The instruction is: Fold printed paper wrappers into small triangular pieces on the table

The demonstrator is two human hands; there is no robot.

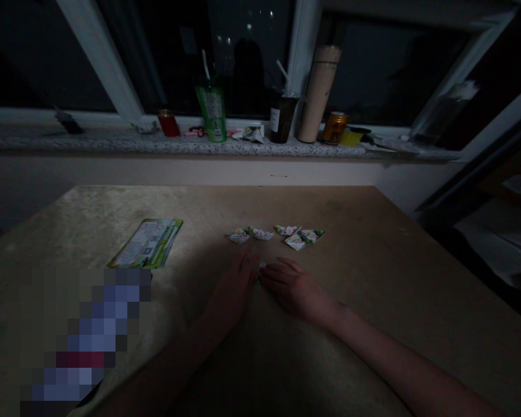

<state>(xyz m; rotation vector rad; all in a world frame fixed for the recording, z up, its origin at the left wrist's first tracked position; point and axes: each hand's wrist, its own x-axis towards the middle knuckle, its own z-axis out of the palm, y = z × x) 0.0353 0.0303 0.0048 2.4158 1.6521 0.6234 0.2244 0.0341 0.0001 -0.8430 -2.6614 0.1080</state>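
- Toward the tabletop's (351, 359) near left corner lies a long thing (98, 321); coarse blocks cover it, so what it is cannot be told.
- The left hand (234, 284) rests near the middle of the tabletop, fingers narrow and reaching to a small scrap (261, 265); I cannot tell whether they grip it.
- The right hand (293, 284) comes in opposite, fingers bent and close together, tips at the same scrap (the hands hide most of it, so pinched or merely pressed is unclear).
- Left of the hands, toward the left edge, a green packet (150, 243) lies flat, printed side up.
- Just beyond the hands, short of the far edge, are folded pieces (296, 241) in two clusters, one to the left, one to the right.
- Past the far edge, the sill (252, 149) carries a red jar (168, 124), its contents unclear.
- Next along it stands a green cup (215, 113) with a straw; its printed wall hides the inside.
- A dark cup (283, 121), also with a straw, stands just left of a tall capped flask (319, 95).
- Right of the flask is an orange can (334, 127), with something yellow (351, 138) beside it.
- Behind the sill rises the dark window (247, 58).
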